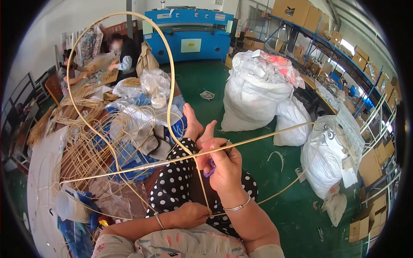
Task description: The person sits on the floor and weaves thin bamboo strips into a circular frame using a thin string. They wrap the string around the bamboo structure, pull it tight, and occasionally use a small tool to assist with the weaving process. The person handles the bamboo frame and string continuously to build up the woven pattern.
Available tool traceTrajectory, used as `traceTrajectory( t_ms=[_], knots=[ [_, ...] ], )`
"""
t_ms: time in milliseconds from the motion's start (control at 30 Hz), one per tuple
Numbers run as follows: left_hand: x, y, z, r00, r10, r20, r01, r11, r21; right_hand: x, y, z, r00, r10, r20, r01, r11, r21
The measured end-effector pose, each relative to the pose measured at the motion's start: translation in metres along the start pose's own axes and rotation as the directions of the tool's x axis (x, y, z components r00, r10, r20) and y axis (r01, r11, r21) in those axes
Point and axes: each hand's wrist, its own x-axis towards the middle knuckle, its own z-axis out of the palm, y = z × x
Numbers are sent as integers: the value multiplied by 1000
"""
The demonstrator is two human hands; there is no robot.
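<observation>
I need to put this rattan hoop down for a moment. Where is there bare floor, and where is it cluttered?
Bare green floor lies right of the right hand, below the white sacks. To the left, cane coils and plastic bags crowd everything beside the left hand.

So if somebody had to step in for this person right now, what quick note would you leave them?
Right hand: closed around a purple-handled tool and pinching the cane strip where its strands cross, above the polka-dot lap.
Left hand: low by the lap, gripping the lower end of the same strip.
The strip rises in one big loop over the cluttered table; a long tail runs right across the green floor.
Done: the loop is formed. Left: the crossing looks unfastened, though I cannot be sure.
</observation>
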Motion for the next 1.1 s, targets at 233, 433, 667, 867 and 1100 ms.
traceTrajectory(
  t_ms=[233, 433, 667, 867, 1100],
  knots=[
    [12, 4, -20, 1000, 20, 10, -20, 1000, 7, 1, -18, 20, 993, -78, 85, 77, 997, 21],
    [26, 13, -30, 996, 71, 56, -71, 997, 1, 15, -31, 17, 981, -194, 12, 194, 973, -124],
    [14, 65, -84, 842, 322, -433, -117, 893, 435, 16, -31, 2, 951, -253, -180, 199, 941, -272],
    [22, 132, -180, 744, 396, -539, -111, 867, 485, 7, -50, 10, 862, -473, 180, 494, 707, -507],
    [28, 122, -186, 895, 255, -365, -285, 958, -30, 5, -56, 1, 901, -364, 235, 429, 824, -369]
  ],
)
